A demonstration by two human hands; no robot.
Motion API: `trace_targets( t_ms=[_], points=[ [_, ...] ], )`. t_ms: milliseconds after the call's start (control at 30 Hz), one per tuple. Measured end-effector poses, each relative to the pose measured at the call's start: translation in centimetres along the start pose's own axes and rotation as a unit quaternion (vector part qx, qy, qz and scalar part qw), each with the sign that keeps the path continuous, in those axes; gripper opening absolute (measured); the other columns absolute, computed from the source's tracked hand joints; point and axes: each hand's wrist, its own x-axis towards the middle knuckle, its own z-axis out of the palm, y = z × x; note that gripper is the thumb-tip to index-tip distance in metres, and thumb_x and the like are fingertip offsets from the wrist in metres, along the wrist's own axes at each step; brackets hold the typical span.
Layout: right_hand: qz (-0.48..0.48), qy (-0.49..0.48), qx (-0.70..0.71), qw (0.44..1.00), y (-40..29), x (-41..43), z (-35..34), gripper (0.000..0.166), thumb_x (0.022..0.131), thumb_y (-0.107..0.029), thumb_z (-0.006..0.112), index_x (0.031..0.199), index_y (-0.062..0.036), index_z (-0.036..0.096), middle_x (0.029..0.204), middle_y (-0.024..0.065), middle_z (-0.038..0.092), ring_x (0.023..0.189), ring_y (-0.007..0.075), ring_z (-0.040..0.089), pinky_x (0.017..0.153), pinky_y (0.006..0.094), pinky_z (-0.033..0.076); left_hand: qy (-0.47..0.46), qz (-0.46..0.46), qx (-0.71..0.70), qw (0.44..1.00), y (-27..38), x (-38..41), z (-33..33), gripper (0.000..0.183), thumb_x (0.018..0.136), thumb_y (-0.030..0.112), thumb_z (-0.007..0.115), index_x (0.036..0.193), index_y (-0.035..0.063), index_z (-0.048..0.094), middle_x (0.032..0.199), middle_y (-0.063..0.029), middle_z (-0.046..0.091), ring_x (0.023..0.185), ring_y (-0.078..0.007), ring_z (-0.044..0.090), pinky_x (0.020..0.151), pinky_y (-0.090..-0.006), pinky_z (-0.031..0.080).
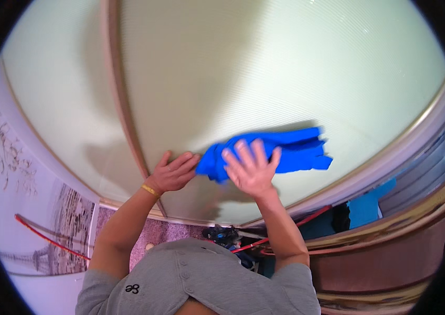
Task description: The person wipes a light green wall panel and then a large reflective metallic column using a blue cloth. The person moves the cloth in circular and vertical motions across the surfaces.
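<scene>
A bunched bright blue cloth (301, 151) lies against a large pale green, finely ribbed panel (325, 78). My right hand (252, 169), slightly blurred, presses the cloth to the panel with spread fingers. To its left, my left hand (175, 171) rests flat on the panel and holds nothing. Its fingertips are close to the cloth's left end; whether they touch it I cannot tell. A brown frame strip (122, 94) runs down the panel beside my left wrist, which wears a gold-coloured band (151, 190).
On the left, a wall with a printed tower picture (41, 260) meets the panel, and a red rod (51, 242) crosses it. Purple carpet (147, 236) covers the floor. At right stand a brown curved furniture edge (380, 236) and a light blue item (364, 208). Dark clutter (222, 234) lies below.
</scene>
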Motion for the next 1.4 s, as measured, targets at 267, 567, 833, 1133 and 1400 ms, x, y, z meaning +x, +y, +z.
trace_targets(
  t_ms=[267,567,833,1133,1400],
  points=[
    [0.122,0.182,0.000,0.976,6.2,5.3,-2.7,0.039,0.091,-0.028,0.055,0.127,-0.0122,0.060,0.141,0.0161,0.046,0.132,0.0438,0.037,0.107,0.0561,0.028,0.029,0.001,0.031,0.999,0.4,1.2,0.0,0.042,0.087,0.020,0.052,0.127,0.0272,0.059,0.138,0.0061,0.052,0.128,-0.0112,0.046,0.115,-0.0462,0.015],
    [-0.077,-0.009,0.081,0.994,-2.5,2.1,1.6,0.038,0.083,-0.020,0.064,0.121,-0.0204,0.065,0.134,0.0046,0.055,0.122,0.0331,0.052,0.103,0.0507,0.038,-0.079,-0.047,-0.131,0.987,0.5,0.4,-4.3,0.042,0.078,0.015,0.062,0.120,0.0228,0.063,0.135,-0.0015,0.053,0.133,-0.0188,0.044,0.111,-0.0542,0.025],
    [0.071,0.126,0.102,0.984,-3.9,15.5,-1.0,0.043,0.081,-0.014,0.066,0.124,-0.0125,0.063,0.141,0.0132,0.046,0.129,0.0433,0.041,0.107,0.0504,0.036,0.161,-0.399,-0.105,0.896,-0.1,1.0,-10.3,0.052,0.079,0.002,0.063,0.130,0.0054,0.050,0.137,-0.0181,0.048,0.128,-0.0373,0.045,0.108,-0.0506,0.030],
    [-0.066,-0.165,0.259,0.949,-8.0,13.0,2.0,0.043,0.090,-0.007,0.052,0.133,-0.0111,0.054,0.141,0.0108,0.049,0.127,0.0369,0.047,0.105,0.0473,0.038,0.079,-0.516,-0.339,0.783,0.0,-2.3,-8.9,0.061,0.082,-0.002,0.059,0.139,0.0051,0.040,0.129,-0.0206,0.051,0.117,-0.0386,0.052,0.099,-0.0414,0.042],
    [-0.011,0.129,0.099,0.987,-9.7,20.2,1.6,0.038,0.085,-0.020,0.061,0.122,-0.0186,0.063,0.136,0.0071,0.054,0.130,0.0318,0.046,0.098,0.0509,0.040,0.059,-0.507,-0.322,0.797,-0.3,-4.0,-8.0,0.055,0.084,-0.003,0.060,0.136,0.0061,0.044,0.127,-0.0169,0.053,0.115,-0.0312,0.055,0.094,-0.0393,0.048]
  ],
)
